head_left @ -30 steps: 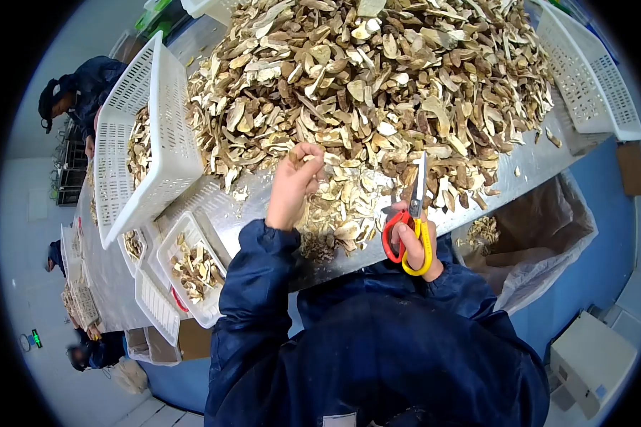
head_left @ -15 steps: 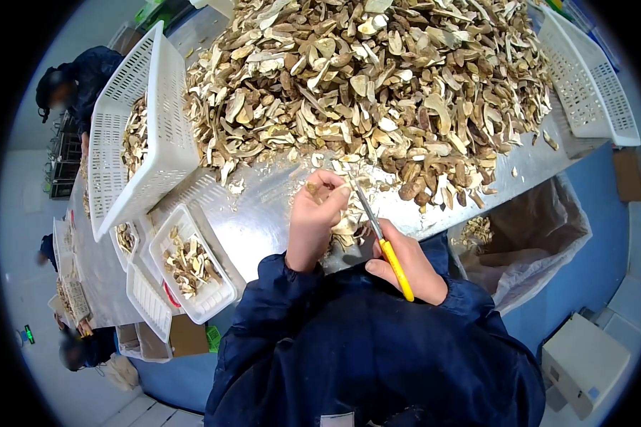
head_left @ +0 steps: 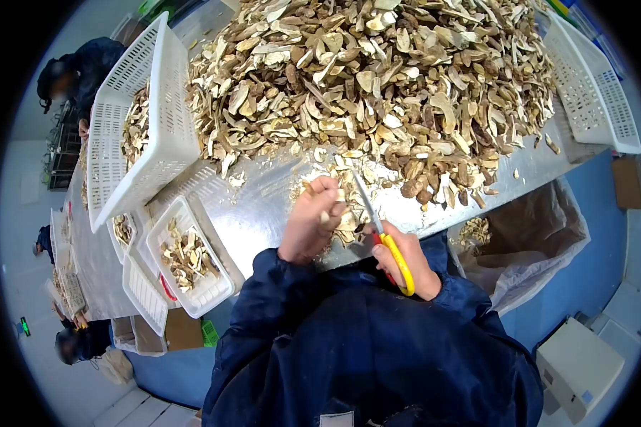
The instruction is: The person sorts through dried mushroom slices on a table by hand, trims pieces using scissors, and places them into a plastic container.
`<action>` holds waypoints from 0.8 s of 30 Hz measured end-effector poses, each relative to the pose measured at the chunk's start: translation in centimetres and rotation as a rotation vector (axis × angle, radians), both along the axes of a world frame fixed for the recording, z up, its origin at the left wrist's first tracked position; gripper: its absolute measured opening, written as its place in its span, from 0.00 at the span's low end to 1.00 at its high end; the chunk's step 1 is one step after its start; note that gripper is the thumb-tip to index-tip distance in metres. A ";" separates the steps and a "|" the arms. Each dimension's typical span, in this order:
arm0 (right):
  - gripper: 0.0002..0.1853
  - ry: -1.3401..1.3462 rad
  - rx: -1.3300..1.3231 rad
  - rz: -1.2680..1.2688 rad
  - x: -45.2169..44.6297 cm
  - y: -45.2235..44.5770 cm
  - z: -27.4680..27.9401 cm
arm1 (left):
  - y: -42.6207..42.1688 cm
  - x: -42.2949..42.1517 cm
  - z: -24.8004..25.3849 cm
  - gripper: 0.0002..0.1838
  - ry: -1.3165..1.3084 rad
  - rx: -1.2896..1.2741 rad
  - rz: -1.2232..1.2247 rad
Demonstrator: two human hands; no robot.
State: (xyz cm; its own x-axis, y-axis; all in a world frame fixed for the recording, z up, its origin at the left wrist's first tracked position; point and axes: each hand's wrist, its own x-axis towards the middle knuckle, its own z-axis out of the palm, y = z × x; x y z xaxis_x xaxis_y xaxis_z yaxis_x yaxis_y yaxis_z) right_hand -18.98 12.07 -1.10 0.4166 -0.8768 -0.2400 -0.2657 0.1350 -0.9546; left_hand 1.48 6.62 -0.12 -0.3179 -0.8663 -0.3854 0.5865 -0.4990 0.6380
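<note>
My left hand is closed with its fingertips pinched on a small pale piece of dried mushroom slice; part of it is hidden by the fingers. Just to the right, my right hand grips scissors with yellow and red handles. Their metal blades point up and away, beside the left fingertips and apart from them. Small pale mushroom scraps lie under and around both hands at the table edge. Beyond them rises a large heap of sliced dried mushrooms.
A tall white perforated basket tilts at left, with a white tray of slices nearer me. Another basket stands at right. Below the metal table is a plastic-lined box. Co-workers are at left.
The scissors have turned in my right hand, so the red handle and both loops show more. My left hand has shifted slightly left and rotated, still pinching the piece.
</note>
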 end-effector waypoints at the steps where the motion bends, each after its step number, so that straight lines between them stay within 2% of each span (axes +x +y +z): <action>1: 0.22 -0.043 -0.057 -0.049 -0.2 -0.2 -0.5 | -0.2 0.8 -0.5 0.04 0.122 -0.009 -0.017; 2: 0.23 -0.085 -0.114 -0.098 -0.4 -0.5 -1.1 | -0.4 1.6 -1.4 0.05 0.202 -0.005 0.026; 5: 0.31 -0.323 -0.123 -0.272 -0.6 -1.1 -3.0 | -2.5 1.4 0.4 0.05 0.045 0.241 0.375; 6: 0.32 -0.429 -0.127 -0.316 -0.6 -1.4 -3.6 | -3.4 1.6 0.0 0.06 0.100 0.194 0.406; 9: 0.36 -0.611 -0.118 -0.380 -0.3 -1.8 -5.3 | -6.3 3.9 -2.8 0.05 -0.090 -0.082 0.142; 10: 0.36 -0.643 -0.106 -0.374 -0.3 -1.9 -5.6 | -7.2 3.1 -1.6 0.06 -0.411 -0.156 0.067; 11: 0.36 -0.675 -0.095 -0.368 -0.3 -1.9 -5.8 | -7.5 1.7 -0.4 0.09 -0.887 -0.282 0.023; 13: 0.36 -0.670 -0.103 -0.368 -0.3 -1.7 -6.2 | -8.9 0.5 -2.3 0.17 -1.407 -0.782 0.077; 14: 0.37 -0.657 -0.104 -0.363 -0.5 -1.7 -6.4 | -9.2 0.4 -2.7 0.19 -1.574 -0.932 0.025; 15: 0.37 -0.644 -0.106 -0.359 -0.5 -1.7 -6.5 | -9.2 -0.4 -1.9 0.19 -1.737 -0.871 -0.061; 17: 0.37 -0.645 -0.091 -0.370 -0.6 -1.7 -6.6 | -9.7 -0.7 -2.4 0.18 -1.852 -0.830 -0.129; 20: 0.36 -0.621 -0.079 -0.376 -0.7 -1.6 -6.2 | -10.0 0.5 -3.3 0.17 -1.712 -0.887 -0.085; 21: 0.36 -0.619 -0.079 -0.372 -0.8 -1.7 -6.2 | -10.1 1.1 -3.5 0.15 -1.531 -0.935 0.012; 23: 0.36 -0.620 -0.080 -0.365 -0.8 -1.7 -6.3 | -9.5 2.2 -0.3 0.14 -1.080 -0.303 -0.143; 24: 0.35 -0.621 -0.080 -0.361 -0.8 -1.7 -6.3 | -9.0 3.0 0.1 0.14 -0.832 -0.225 -0.057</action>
